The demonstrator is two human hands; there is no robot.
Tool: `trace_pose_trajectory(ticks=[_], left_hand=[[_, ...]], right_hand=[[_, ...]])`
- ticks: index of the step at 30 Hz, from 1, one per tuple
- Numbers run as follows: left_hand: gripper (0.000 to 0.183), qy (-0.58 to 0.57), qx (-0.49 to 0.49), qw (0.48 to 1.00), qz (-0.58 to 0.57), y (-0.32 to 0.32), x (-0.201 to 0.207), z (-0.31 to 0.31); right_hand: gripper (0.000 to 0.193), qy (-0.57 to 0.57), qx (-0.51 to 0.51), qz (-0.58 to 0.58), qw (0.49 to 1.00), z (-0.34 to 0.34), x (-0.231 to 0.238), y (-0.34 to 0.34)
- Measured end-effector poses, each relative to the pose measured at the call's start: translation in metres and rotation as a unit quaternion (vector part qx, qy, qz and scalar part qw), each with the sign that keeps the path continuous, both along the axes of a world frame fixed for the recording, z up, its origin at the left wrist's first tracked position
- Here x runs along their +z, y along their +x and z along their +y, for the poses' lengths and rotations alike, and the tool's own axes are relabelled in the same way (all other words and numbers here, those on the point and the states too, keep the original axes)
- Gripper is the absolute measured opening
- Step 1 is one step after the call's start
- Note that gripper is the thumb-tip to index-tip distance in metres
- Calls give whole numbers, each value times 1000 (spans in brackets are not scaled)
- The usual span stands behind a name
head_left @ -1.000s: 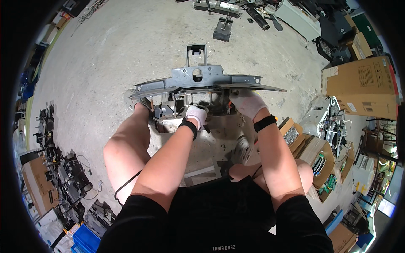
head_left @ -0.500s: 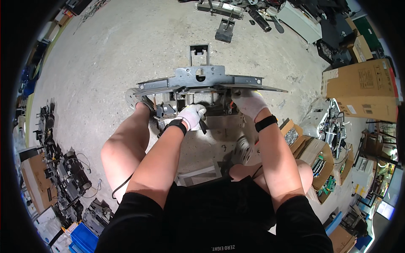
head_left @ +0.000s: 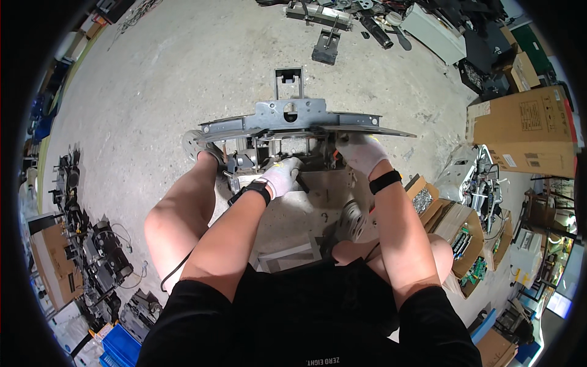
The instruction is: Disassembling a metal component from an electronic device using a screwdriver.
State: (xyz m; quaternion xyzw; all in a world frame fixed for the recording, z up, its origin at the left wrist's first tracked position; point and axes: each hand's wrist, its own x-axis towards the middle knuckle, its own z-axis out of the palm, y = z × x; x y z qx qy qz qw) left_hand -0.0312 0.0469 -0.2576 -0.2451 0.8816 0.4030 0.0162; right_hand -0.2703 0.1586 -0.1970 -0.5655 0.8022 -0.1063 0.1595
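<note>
Between my legs stands a grey metal machine frame [head_left: 290,113], with a wide bracket across its top and a thin plate edge jutting right. My left hand [head_left: 280,177], in a white glove, is closed at the frame's near side. From its fist sticks a short black handle [head_left: 302,183]; the rest of that tool is hidden. My right hand [head_left: 365,154], also gloved, reaches under the right end of the plate. Its fingers are hidden there, beside a small orange part [head_left: 335,155]. A silver motor-like block [head_left: 246,160] sits inside the frame at left.
Dark machine parts [head_left: 101,251] lie along the left floor. A large cardboard box [head_left: 523,131] stands at right, above open boxes of circuit boards [head_left: 468,244] and small metal pieces [head_left: 422,200]. A black bracket [head_left: 325,48] and other scrap lie at the far side.
My left hand has shifted slightly nearer to me, and its wrist has turned a little; the black handle has moved slightly right. My right hand stays under the plate.
</note>
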Motion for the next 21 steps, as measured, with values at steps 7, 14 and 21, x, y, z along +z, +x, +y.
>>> trace_pose_trajectory(ticks=[7,14,21], left_hand=[[18,59,114,990,64,1,3,10],[26,13,257,966,-20,7,-11,8],[23,91,124,988,-30,4,6,2]], right_hand=[[29,19,119,91,989,-1,17,4],[30,37,0,-22,999,-4,16,4],[32,37,6,-11,999,-3,5,-1]])
